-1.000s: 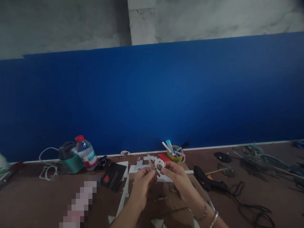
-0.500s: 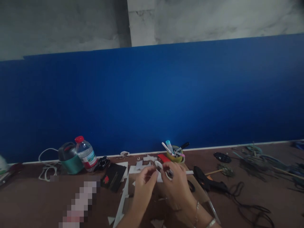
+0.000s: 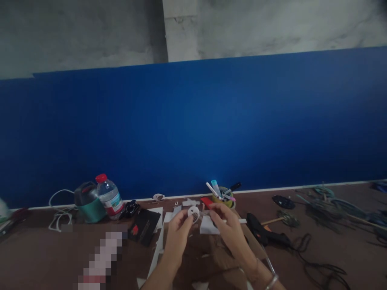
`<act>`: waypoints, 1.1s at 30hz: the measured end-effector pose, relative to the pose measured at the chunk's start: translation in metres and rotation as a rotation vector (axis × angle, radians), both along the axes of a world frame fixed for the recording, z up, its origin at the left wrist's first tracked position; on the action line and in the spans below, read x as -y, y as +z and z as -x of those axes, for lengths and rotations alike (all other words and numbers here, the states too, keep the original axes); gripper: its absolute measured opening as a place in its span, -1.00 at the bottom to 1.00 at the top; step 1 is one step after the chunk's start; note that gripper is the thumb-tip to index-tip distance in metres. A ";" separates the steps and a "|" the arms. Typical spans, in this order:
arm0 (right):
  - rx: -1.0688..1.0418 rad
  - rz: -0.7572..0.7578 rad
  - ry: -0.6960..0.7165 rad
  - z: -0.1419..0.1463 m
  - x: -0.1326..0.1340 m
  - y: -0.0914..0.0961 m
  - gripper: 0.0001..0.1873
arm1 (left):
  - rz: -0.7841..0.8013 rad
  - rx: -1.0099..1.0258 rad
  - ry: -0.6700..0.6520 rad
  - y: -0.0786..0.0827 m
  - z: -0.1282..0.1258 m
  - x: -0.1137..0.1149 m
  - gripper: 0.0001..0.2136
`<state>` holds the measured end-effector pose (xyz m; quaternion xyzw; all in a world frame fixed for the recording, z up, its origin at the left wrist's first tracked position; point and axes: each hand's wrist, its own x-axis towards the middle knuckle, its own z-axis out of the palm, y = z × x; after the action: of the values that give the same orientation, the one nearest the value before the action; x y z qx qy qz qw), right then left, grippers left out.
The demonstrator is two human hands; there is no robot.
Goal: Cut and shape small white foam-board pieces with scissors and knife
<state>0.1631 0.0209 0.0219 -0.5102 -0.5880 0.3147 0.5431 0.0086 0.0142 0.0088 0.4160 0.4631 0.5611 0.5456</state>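
Pinched between the thumb and fingers of my left hand (image 3: 178,227) is a small rounded white piece (image 3: 193,214) with a dark dot and a grey-brown patch on it. It is held above the littered work board. My right hand (image 3: 225,223) is just to the right of the piece, apart from it. Its thumb and index finger come close together, and whatever is between them is too small to name. Below and between the hands lies folded white paper (image 3: 208,226). A similar small white piece (image 3: 158,197) rests at the table's back edge.
A cup of pens (image 3: 224,197) stands behind my right hand, beside a red object (image 3: 206,202). A black glue gun (image 3: 266,231) with its cord lies right. Left are a black booklet (image 3: 145,226), a water bottle (image 3: 110,197) and a teal container (image 3: 92,209). Paper scraps surround the board.
My hands have moved apart: the right drew back from the white piece, which stays in my left hand. The piece now faces me more fully, showing its dark dot and patch.
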 end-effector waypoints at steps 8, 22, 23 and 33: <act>-0.367 0.366 0.256 0.003 -0.001 0.005 -0.77 | 0.017 0.038 -0.079 -0.009 -0.001 -0.005 -0.66; -0.412 0.279 0.239 0.009 -0.007 -0.012 -0.71 | 0.056 -0.086 -0.058 -0.011 -0.005 -0.002 -0.72; -0.389 0.266 0.243 0.008 -0.007 -0.012 -0.71 | 0.047 -0.104 -0.063 -0.012 -0.004 -0.003 -0.72; -0.413 0.320 0.221 0.003 -0.005 -0.007 -0.72 | -0.024 -0.272 -0.030 -0.006 0.001 -0.004 -0.82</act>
<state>0.1601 0.0261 0.0148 -0.4474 -0.4598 0.5579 0.5265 0.0075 0.0180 0.0030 0.5015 0.5198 0.4969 0.4811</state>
